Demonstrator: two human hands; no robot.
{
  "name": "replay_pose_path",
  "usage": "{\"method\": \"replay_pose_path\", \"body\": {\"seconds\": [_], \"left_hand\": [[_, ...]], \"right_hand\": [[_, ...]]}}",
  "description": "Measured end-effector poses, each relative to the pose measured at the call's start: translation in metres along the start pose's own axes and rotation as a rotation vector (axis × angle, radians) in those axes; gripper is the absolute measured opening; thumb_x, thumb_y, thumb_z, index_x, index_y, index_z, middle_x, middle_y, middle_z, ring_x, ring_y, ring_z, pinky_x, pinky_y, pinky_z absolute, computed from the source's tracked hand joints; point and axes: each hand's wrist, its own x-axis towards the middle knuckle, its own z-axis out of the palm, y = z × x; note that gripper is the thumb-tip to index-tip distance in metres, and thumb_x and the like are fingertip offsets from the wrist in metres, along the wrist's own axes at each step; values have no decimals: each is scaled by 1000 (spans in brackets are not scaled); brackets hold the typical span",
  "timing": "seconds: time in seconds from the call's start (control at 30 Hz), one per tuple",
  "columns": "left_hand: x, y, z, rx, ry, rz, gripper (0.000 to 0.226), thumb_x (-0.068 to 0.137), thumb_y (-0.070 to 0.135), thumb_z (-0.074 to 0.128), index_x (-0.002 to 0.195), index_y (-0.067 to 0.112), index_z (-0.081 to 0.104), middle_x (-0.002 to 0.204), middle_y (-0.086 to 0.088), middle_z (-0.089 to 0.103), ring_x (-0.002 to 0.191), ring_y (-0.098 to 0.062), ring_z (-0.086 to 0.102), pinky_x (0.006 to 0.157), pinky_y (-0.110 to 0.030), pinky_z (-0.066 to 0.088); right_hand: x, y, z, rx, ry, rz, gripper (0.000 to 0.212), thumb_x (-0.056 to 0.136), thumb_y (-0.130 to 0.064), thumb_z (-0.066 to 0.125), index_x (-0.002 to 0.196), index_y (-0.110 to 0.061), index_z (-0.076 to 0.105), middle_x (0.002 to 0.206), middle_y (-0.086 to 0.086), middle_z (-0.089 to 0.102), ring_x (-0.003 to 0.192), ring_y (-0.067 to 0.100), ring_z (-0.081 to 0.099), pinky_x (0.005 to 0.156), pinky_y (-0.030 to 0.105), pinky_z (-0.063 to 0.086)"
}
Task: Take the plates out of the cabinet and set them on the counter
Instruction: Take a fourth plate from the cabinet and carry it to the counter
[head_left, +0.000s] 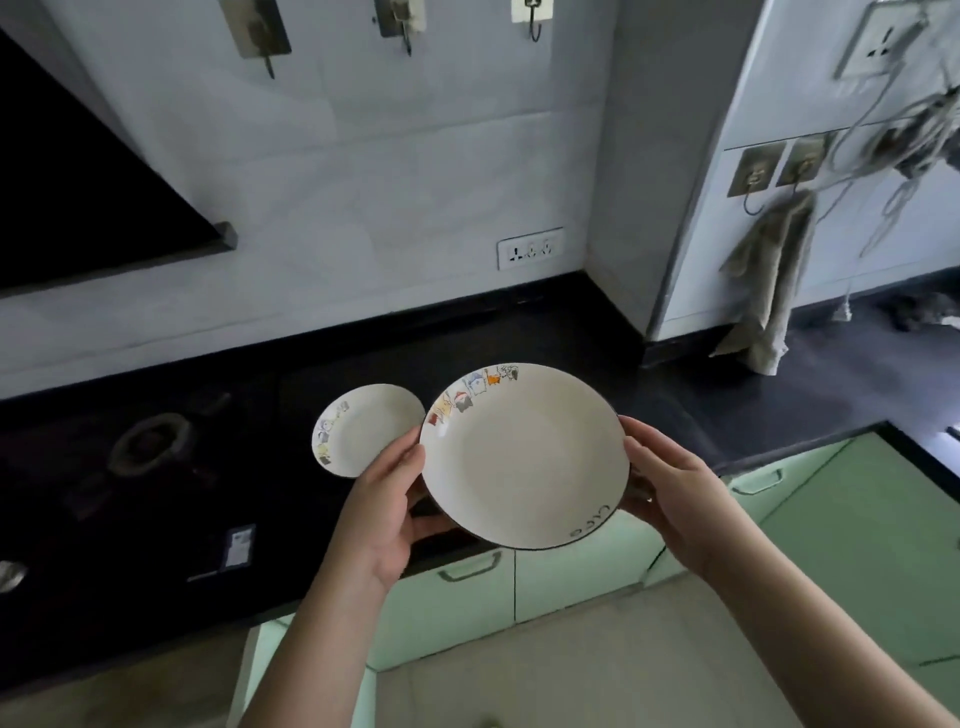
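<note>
A large white plate (522, 454) with a dark rim and small coloured drawings along its far edge is held in the air above the front edge of the black counter (571, 343). My left hand (387, 506) grips its left rim and my right hand (670, 488) grips its right rim, thumbs on top. A smaller white plate (363, 426) with the same drawings lies flat on the counter, just left of the large one and beyond my left thumb.
A gas hob burner (150, 441) sits on the counter at left, under a dark hood (78, 187). A wall socket (530, 248) is at the back. A cloth (774, 291) hangs from a hook at right. Green cabinet doors (457, 603) lie below.
</note>
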Motion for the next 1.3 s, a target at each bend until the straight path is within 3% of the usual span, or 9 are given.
{"method": "replay_pose_path", "body": {"seconds": [0.13, 0.57, 0.7, 0.8, 0.93, 1.1, 1.2, 1.3], "left_hand": [[52, 9, 0, 23, 3, -20, 27, 100, 25, 51, 112, 38, 72, 112, 4, 74, 101, -21, 67, 61, -38, 58], [204, -38, 50, 122, 58, -229, 33, 103, 22, 48, 120, 44, 65, 125, 12, 65, 115, -16, 60, 68, -40, 60], [242, -56, 63, 131, 116, -303, 33, 102, 23, 49, 127, 40, 61, 126, 11, 65, 111, -12, 63, 66, -37, 60], [264, -64, 70, 127, 175, -341, 31, 102, 22, 49, 119, 44, 64, 120, 14, 65, 109, -10, 61, 69, -39, 61], [284, -74, 76, 107, 254, -361, 33, 102, 21, 49, 121, 45, 61, 110, 21, 59, 96, 0, 57, 63, -34, 60], [302, -82, 77, 98, 290, -403, 33, 101, 20, 50, 119, 45, 64, 124, 10, 60, 112, -14, 58, 62, -35, 60], [309, -83, 74, 109, 308, -419, 35, 101, 19, 51, 107, 50, 66, 121, 10, 62, 106, -13, 60, 60, -36, 60], [314, -88, 72, 128, 321, -422, 34, 101, 19, 52, 110, 48, 66, 121, 9, 63, 109, -15, 60, 59, -36, 60]], "right_hand": [[49, -1, 5, 12, 13, 27, 23, 98, -28, 53, 110, -37, 70, 109, 2, 73, 97, 21, 71, 69, 26, 58], [205, 44, -58, -53, 90, 277, 29, 98, -23, 53, 124, -31, 61, 105, -2, 75, 93, 20, 72, 70, 32, 59], [249, 54, -74, -77, 94, 355, 26, 97, -18, 54, 115, -34, 64, 98, -5, 76, 87, 16, 73, 61, 25, 58], [279, 59, -80, -110, 81, 395, 26, 97, -15, 54, 104, -37, 65, 95, -5, 76, 86, 17, 73, 60, 26, 58], [309, 66, -81, -152, 71, 396, 26, 97, -12, 53, 113, -29, 64, 97, 0, 75, 86, 19, 73, 63, 30, 60], [335, 72, -87, -214, 51, 400, 25, 97, -11, 53, 115, -25, 64, 102, 3, 72, 82, 15, 73, 59, 26, 58], [342, 75, -88, -211, 20, 410, 25, 97, -11, 53, 113, -26, 64, 102, 4, 72, 81, 17, 74, 59, 27, 58], [347, 80, -88, -207, 25, 422, 25, 96, -10, 54, 112, -26, 65, 103, 5, 72, 84, 20, 73, 62, 30, 58]]}}
